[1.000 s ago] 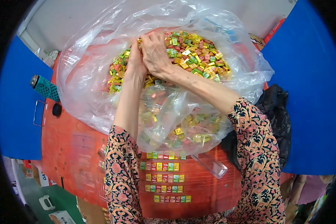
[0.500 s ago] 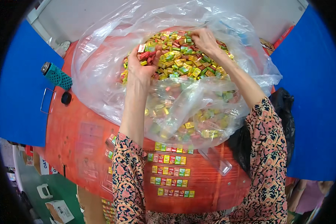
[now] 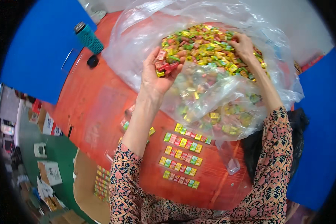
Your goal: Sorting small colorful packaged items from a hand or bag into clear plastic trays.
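Note:
My left hand [image 3: 155,77] is palm up with curled fingers, cupping several small wrapped candies [image 3: 167,67], mostly red with some yellow and green. It is at the left edge of a big clear plastic bag [image 3: 127,41], which lies open around a heap of the same candies [image 3: 209,46]. At the far right of the heap, my right hand [image 3: 244,46] has its fingers bent down onto the candies. Its fingertips are partly hidden, so what they pinch does not show. Several short candy rows [image 3: 183,143] lie on the red table nearer to me.
A clear plastic case [image 3: 231,164] lies beside the rows, near a black bag [image 3: 295,130]. At the left are a teal bottle [image 3: 89,38] and its black cap [image 3: 92,61]. A cardboard box [image 3: 84,183] with candy rows inside stands below the red table's [image 3: 78,123] left edge.
The view has turned, shifting the whole scene. My left hand has drawn back from the heap toward the bag's left edge, still holding candies. My right hand stays at the heap's far side.

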The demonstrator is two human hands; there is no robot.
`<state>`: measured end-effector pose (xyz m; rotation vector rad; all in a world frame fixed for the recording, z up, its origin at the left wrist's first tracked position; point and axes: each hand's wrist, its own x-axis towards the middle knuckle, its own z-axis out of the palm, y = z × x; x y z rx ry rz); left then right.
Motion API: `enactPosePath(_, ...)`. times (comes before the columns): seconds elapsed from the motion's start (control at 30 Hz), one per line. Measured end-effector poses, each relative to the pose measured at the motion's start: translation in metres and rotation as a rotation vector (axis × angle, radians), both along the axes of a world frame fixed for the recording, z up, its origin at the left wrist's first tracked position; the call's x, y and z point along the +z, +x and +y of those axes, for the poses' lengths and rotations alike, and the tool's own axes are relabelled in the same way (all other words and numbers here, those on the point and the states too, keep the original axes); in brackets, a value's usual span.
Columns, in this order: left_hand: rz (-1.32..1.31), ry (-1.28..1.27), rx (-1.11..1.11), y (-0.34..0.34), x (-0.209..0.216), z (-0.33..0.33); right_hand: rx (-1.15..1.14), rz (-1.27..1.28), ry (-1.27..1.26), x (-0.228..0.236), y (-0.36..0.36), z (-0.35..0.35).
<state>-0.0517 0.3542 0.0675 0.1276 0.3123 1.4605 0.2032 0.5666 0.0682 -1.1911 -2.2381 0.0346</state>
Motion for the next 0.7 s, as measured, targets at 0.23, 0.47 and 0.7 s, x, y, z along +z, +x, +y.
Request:
enactPosePath(0.23,0.061,-0.135,0.187,-0.001,0.023,-0.116,0.185,0.437,-0.321,0.022,-0.020,-0.014)
enactPosePath(0.47,-0.046,-0.396,0.373,-0.006,-0.004,-0.280,0.587,0.264,-0.634,0.043,-0.102,-0.172)
enactPosePath(0.7,-0.071,-0.567,0.503,-0.003,-0.024,-0.383,0.857,0.023,-1.047,0.008,-0.156,-0.309)
